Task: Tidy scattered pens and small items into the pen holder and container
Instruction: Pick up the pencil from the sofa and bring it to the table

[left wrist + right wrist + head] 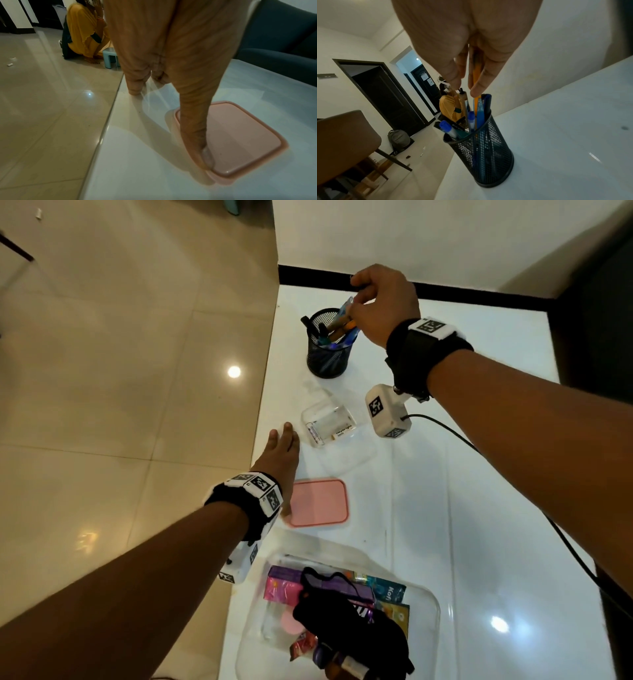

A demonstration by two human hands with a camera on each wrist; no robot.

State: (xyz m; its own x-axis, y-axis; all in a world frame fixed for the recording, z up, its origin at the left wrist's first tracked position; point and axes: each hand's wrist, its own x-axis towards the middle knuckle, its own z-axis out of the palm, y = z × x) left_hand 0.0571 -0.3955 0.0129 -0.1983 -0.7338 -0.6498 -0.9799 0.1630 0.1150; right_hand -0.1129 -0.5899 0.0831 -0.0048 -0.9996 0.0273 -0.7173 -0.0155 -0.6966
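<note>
A black mesh pen holder (327, 350) (486, 152) stands on the white table, with several blue and black pens in it. My right hand (380, 302) (465, 86) hovers just above its rim and pinches an orange pencil (476, 81) whose lower end is inside the holder. A small clear container (329, 424) with a few small items sits nearer me. My left hand (281, 453) (171, 108) rests flat on the table near its left edge, fingers straight, thumb touching a pink lid (317, 503) (236, 139).
A large clear tray (424, 607) at the near edge holds packets, bottles and a black cloth. A black cable (479, 453) runs along the right side. The table's left edge (109, 115) drops to a tiled floor. A person in yellow (80, 33) crouches across the room.
</note>
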